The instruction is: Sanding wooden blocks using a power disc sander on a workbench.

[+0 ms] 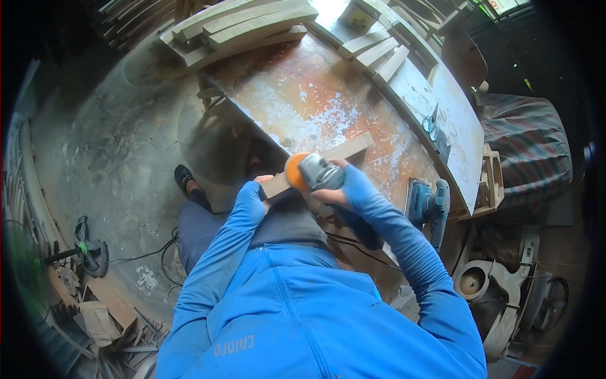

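My right hand (pixel 338 188) is wrapped round an angle grinder (pixel 317 170) with a grey metal head and a blue body. Its orange disc (pixel 295 172) lies over a straight wooden piece (pixel 346 150), near the end closest to me. Whether the disc touches the wood I cannot tell. That near end is gripped by my left hand (pixel 260 188), whose fingers are partly hidden. The far part of the piece rests on a worn, paint-spotted table (pixel 265 114). A blue-green sander (pixel 426 203) stands to the right of my right forearm.
Curved wooden pieces (pixel 252 25) are stacked at the table's far end. Beyond a long raised edge, a white board (pixel 464 132) carries scissors (pixel 430 124) and short wood strips (pixel 379 54). Black cords (pixel 165 259) trail over the floor. Wood scraps (pixel 104 316) lie at lower left.
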The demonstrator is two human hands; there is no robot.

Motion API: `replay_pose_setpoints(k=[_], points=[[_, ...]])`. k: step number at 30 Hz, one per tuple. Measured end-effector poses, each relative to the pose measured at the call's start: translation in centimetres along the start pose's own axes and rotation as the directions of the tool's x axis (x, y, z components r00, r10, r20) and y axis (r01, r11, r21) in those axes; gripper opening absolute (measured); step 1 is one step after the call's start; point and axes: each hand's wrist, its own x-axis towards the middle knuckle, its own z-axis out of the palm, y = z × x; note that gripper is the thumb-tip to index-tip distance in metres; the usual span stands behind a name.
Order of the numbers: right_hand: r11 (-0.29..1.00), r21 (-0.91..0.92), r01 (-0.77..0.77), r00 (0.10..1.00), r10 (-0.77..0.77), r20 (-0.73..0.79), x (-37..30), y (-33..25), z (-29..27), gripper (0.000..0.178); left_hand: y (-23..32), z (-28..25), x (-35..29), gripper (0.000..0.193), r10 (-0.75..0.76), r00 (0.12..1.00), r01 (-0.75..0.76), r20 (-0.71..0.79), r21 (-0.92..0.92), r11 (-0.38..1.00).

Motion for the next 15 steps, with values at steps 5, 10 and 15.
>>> replay_pose_setpoints(k=[5, 10, 15], points=[[0.953, 0.291, -0.085, 0.989, 0.116, -0.091, 0.0, 4.7, -3.3, 0.08, 0.2, -0.5, 0.2, 0.047, 0.024, 0.999, -0.029, 0.032, 0.167, 0.986], [0.985, 0.171, -0.003, 1.0, 0.001, 0.014, -0.8, 0.7, 0.7, 0.089, 0.3, -0.2, 0.4, 0.043, 0.061, 0.997, -0.065, 0.047, 0.102, 0.993], [0.996, 0.04, 0.08, 0.984, -0.085, 0.155, -0.5, -1.7, 2.1, 0.092, 0.5, -0.4, 0.6, 0.05, 0.026, 0.998, -0.023, 0.053, -0.066, 0.998]])
